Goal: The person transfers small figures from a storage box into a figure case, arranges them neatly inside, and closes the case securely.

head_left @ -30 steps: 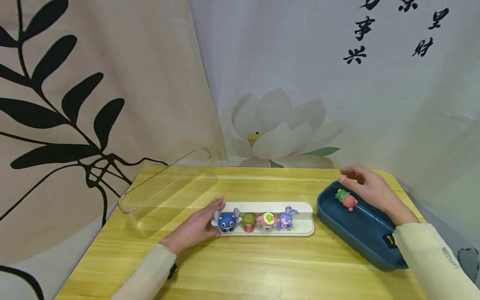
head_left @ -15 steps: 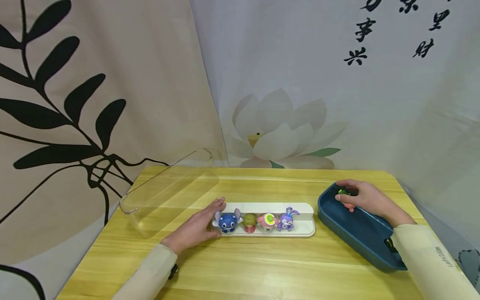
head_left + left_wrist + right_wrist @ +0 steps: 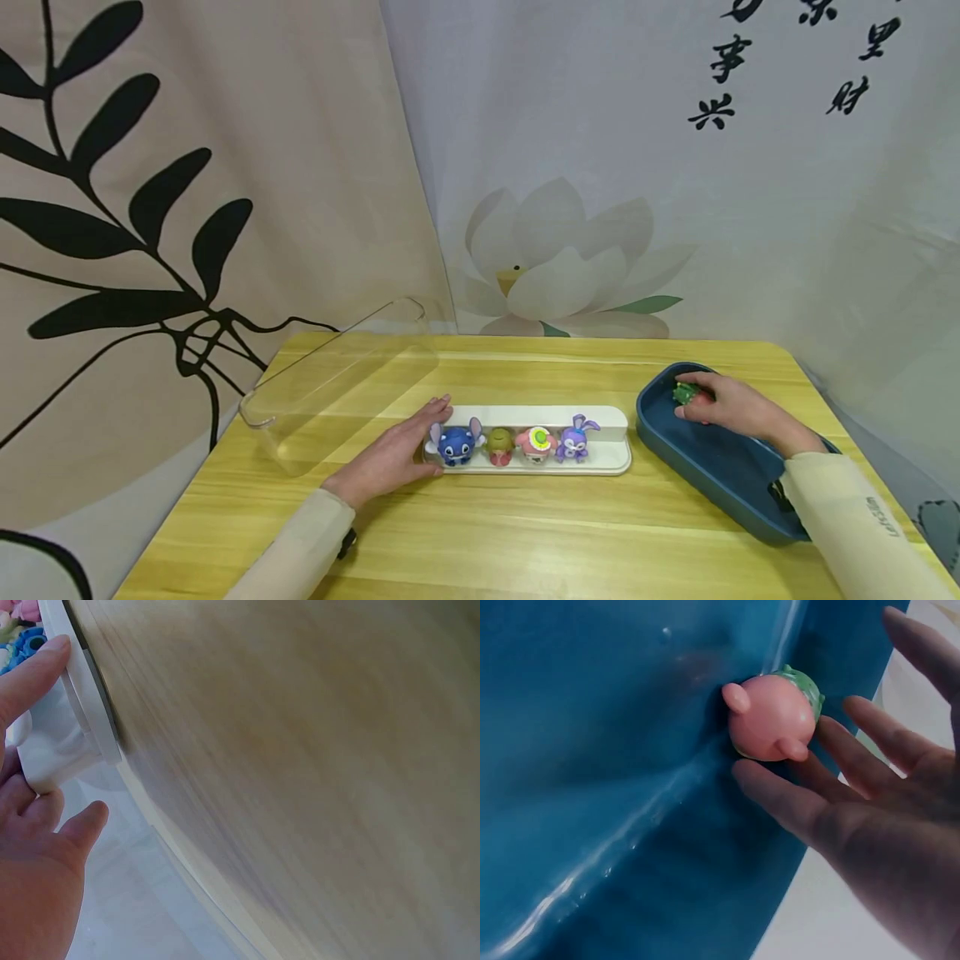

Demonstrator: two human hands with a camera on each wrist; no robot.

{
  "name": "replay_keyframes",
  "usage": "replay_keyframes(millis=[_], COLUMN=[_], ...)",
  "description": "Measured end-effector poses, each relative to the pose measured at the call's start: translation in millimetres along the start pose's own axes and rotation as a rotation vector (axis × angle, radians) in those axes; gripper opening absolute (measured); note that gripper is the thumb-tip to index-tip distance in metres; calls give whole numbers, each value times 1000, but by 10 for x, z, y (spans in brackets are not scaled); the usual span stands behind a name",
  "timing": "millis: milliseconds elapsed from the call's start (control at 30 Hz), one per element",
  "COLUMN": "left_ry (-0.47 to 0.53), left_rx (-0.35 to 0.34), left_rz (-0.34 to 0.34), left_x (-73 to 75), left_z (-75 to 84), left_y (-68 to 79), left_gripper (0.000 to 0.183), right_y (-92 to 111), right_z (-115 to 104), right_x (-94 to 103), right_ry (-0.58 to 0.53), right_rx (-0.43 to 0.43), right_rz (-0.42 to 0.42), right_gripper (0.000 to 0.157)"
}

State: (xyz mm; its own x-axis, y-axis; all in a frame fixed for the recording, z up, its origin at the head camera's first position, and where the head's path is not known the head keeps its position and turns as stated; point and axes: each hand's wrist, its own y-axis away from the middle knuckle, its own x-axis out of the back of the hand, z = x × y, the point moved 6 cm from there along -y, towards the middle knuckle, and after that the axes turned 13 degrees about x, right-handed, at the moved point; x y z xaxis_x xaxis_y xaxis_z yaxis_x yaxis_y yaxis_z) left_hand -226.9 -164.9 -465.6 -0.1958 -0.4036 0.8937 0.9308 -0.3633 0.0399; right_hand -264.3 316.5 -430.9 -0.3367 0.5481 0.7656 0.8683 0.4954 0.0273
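Observation:
My left hand (image 3: 397, 450) holds the left end of a long white display base (image 3: 615, 450), thumb along the near edge and fingers round the end. On the base stand a blue big-eared figurine (image 3: 456, 446), an olive-green and red one (image 3: 498, 447), a pink one with a white-and-green top (image 3: 537, 445) and a purple rabbit figurine (image 3: 573, 438). Inside the dark blue tray (image 3: 705, 467), my right hand (image 3: 742, 408) pinches a pink figurine with a green cap (image 3: 772, 716) between thumb and fingers. The figurine is partly hidden by the hand in the head view.
A clear plastic cover (image 3: 341, 383) sits at the table's back left. The blue tray lies slantwise near the right edge of the wooden table (image 3: 540, 533). A printed curtain (image 3: 570, 167) hangs behind the table.
My right hand has come down into the blue tray and taken hold of the pink figurine, which has turned slightly. The left hand has stayed at the display base.

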Motion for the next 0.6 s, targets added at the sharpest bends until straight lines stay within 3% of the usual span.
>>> replay_keyframes(millis=[300,600], left_ry=[7,-5], left_rx=[-6,0], left_rz=[4,4], left_x=[-3,-12], left_z=[0,-10], left_y=[-2,-8], left_gripper=[93,93], right_y=[4,-1], right_z=[39,47], right_x=[8,-3], right_ry=[2,108], right_rx=[34,95], right_rz=[22,8], right_gripper=[72,69])
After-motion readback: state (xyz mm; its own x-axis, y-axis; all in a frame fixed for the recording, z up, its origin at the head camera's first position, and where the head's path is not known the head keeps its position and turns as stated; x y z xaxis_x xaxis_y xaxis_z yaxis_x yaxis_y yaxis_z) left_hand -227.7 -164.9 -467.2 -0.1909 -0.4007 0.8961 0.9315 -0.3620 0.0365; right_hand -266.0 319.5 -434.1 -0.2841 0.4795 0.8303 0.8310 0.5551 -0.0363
